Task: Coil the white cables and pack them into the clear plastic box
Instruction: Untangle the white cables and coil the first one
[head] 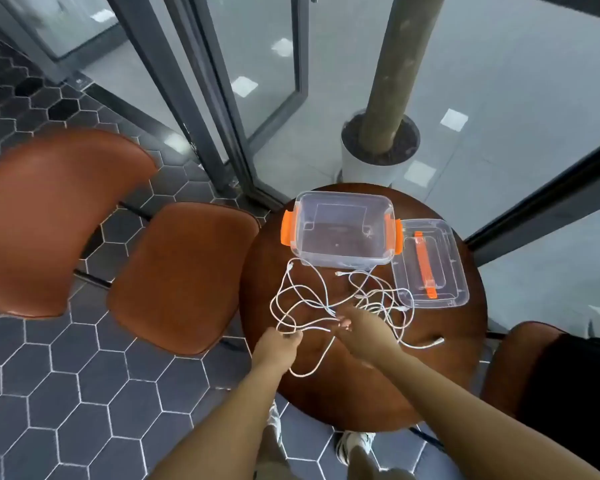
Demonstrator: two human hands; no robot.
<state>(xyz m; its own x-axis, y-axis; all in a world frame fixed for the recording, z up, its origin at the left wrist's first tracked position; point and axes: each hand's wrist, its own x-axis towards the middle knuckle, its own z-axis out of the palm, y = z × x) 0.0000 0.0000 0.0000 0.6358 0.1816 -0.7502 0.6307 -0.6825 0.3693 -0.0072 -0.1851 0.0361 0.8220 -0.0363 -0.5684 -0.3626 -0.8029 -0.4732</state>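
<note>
Tangled white cables [312, 299] lie spread over the middle of a small round brown table [444, 362]. Behind them stands the clear plastic box [340, 233] with orange side clips, open and with nothing inside. Its clear lid [430, 265], with an orange handle, lies flat to the box's right. My left hand [278, 344] pinches a strand of cable at the table's near left. My right hand [364, 327] grips another strand near the middle of the tangle, and a loop hangs between the two hands.
Two brown leather chairs [174, 275] stand to the left on dark hexagonal floor tiles. A third chair [534, 368] with a dark item on it is at the right. A white planter with a trunk [378, 147] and glass walls lie behind the table.
</note>
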